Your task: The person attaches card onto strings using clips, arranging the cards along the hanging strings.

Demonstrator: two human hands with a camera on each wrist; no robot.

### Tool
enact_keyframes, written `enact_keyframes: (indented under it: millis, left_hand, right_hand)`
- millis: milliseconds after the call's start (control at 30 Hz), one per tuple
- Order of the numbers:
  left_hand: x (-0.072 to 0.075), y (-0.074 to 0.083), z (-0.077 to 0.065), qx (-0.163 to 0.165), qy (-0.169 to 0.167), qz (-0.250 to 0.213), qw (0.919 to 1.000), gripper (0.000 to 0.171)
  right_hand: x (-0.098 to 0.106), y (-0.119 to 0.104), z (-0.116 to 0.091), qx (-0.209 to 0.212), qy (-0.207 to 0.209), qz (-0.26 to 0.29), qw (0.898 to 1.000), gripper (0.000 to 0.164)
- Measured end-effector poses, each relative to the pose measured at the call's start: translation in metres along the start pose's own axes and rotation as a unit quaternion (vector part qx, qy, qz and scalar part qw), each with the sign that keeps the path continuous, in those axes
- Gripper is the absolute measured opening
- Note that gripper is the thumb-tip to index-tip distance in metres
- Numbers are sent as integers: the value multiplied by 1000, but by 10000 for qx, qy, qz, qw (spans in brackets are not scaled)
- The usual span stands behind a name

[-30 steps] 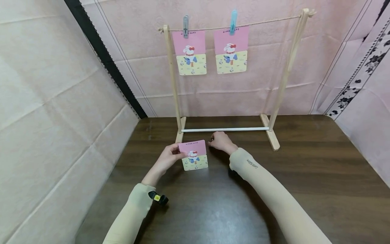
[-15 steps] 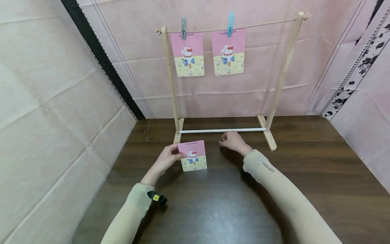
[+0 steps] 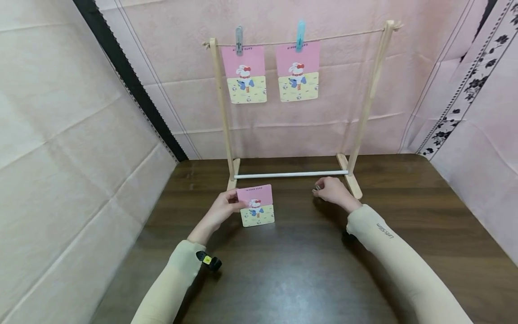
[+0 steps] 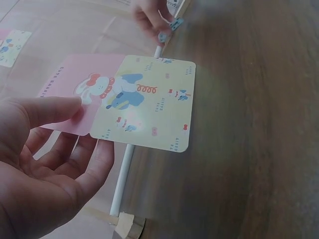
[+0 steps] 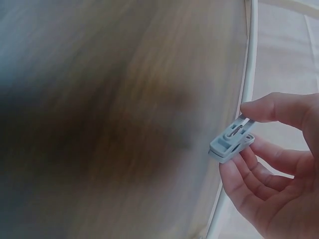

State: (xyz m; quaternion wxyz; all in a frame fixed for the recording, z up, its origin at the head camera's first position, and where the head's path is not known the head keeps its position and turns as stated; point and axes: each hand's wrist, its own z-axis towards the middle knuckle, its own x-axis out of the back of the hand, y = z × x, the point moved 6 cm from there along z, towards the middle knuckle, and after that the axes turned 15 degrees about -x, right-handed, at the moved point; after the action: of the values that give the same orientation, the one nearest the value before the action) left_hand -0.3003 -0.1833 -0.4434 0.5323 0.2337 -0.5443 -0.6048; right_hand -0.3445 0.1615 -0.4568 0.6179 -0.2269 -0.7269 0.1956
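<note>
A pink and yellow card (image 3: 259, 216) with a rabbit drawing is pinched at its left edge by my left hand (image 3: 220, 210). The left wrist view shows my thumb on the face of the card (image 4: 154, 104) and fingers beneath it. My right hand (image 3: 333, 192) is near the rack's right foot. In the right wrist view, that hand (image 5: 279, 164) pinches a light blue clothespin (image 5: 232, 140) between thumb and fingers. Two matching cards, a left one (image 3: 247, 87) and a right one (image 3: 298, 85), hang from the cord, each under a clothespin (image 3: 300, 36).
The wooden rack stands at the table's far side, with a left post (image 3: 222, 108), a right post (image 3: 370, 99), a cord (image 3: 344, 35) across the top and a white bar (image 3: 289, 174) low down. Pale cloth (image 3: 291, 130) hangs behind the brown table (image 3: 283, 279).
My right hand has moved to the right, away from the card and toward the rack's right foot. The left hand keeps the card in nearly the same place. The head view has shifted slightly.
</note>
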Motion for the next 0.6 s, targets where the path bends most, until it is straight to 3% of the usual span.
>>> enact_keyframes:
  millis: [600]
  left_hand:
    - [-23,4,27,2,-260,140,9996,29]
  right_hand:
    - [51,68,-30,-325,371,201,9986,40]
